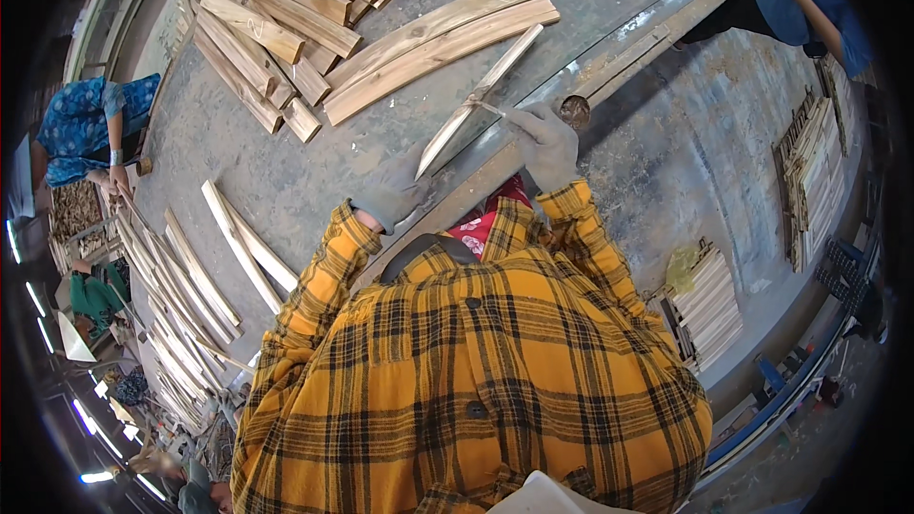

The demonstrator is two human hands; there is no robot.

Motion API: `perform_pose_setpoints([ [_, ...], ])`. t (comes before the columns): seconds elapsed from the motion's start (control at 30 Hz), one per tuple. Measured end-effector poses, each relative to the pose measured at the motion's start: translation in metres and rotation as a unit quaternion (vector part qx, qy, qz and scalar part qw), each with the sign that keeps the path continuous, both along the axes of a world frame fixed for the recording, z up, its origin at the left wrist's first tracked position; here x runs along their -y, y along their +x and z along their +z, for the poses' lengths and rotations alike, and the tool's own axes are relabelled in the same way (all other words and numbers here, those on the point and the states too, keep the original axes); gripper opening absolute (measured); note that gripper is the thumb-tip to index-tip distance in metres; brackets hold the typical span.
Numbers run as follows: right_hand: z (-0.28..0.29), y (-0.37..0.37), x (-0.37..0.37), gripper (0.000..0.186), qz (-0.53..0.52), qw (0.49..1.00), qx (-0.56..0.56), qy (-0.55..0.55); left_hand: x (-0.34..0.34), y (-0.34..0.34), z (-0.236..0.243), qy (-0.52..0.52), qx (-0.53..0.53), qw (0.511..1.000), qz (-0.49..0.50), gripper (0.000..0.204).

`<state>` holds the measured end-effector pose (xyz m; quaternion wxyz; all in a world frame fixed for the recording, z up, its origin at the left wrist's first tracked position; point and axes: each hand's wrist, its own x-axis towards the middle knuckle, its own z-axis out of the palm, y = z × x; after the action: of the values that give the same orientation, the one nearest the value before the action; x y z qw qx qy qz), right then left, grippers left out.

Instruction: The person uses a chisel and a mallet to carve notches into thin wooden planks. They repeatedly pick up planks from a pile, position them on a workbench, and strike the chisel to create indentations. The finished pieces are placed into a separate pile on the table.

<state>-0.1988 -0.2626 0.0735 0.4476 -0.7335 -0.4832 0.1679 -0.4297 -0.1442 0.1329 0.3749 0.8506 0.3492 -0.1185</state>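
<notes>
A narrow, pale wooden slat (512, 64) stands at a slant above the metal-topped table, its lower end at my left hand (393, 188). That hand wears a grey glove and its fingers close around the lower end, partly hidden. My right hand (546, 141), also gloved in grey, pinches a thin, narrow tool (489, 108). The tool's tip touches the slat near its middle, beside a darker knot-like mark. What kind of tool it is cannot be made out. Just beyond the slat lie two broad, slightly curved boards (443, 43), side by side.
A heap of short boards (276, 24) covers the table's far left. Two slats (246, 238) lie left of my arm, with more strips (181, 276) beyond. A round hole (575, 111) sits by the table edge. Wood stacks (706, 305) stand at right; co-workers are at both sides.
</notes>
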Motion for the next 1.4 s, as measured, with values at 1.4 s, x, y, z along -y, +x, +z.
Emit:
perform_pose_setpoints([
  [1.4, -0.033, -0.027, -0.029, 0.033, -0.083, 0.990, -0.087, 0.073, -0.014, 0.002, 0.003, -0.436, 0.072, 0.871, 0.213, 0.032],
])
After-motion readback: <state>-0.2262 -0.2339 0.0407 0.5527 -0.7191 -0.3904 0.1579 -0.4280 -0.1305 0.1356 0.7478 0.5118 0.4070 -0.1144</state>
